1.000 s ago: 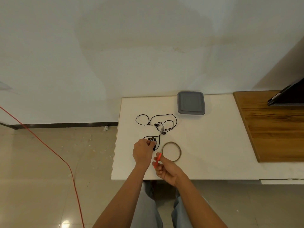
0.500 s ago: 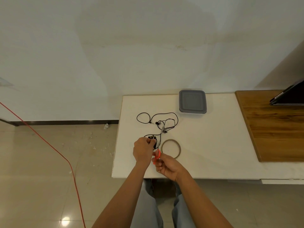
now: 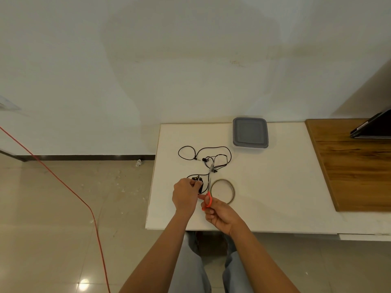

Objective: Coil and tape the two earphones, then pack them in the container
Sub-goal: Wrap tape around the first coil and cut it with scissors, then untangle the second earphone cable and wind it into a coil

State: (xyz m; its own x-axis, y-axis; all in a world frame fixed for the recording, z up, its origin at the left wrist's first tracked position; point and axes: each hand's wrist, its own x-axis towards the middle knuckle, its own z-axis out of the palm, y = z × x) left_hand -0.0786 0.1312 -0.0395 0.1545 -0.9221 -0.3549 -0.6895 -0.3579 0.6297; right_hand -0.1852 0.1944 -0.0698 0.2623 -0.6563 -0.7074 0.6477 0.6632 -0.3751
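Your left hand is curled with its fingertips pinching a small black bundle, the first earphone, just above the near part of the white table. Your right hand grasps orange-handled scissors, with the thin blades pointing away from you and lying right beside the bundle. The bundle is mostly hidden behind your left fingers, so you cannot tell how neatly it is wound or whether tape is on it, and the blades are too thin to tell if they are parted. A cord runs from the bundle towards the second earphone, which lies loose further back in several open black loops, its buds and plug near the middle. A thin ring of tape lies flat just right of the scissors. The container, square with a grey lid on it, sits at the far edge of the table against the wall, well apart from your hands. The table's left and near edges are close to your hands; open white surface stretches to the right up to a wooden board. A dark flat device is cut off at the right edge. A red cable crosses the floor to your left.
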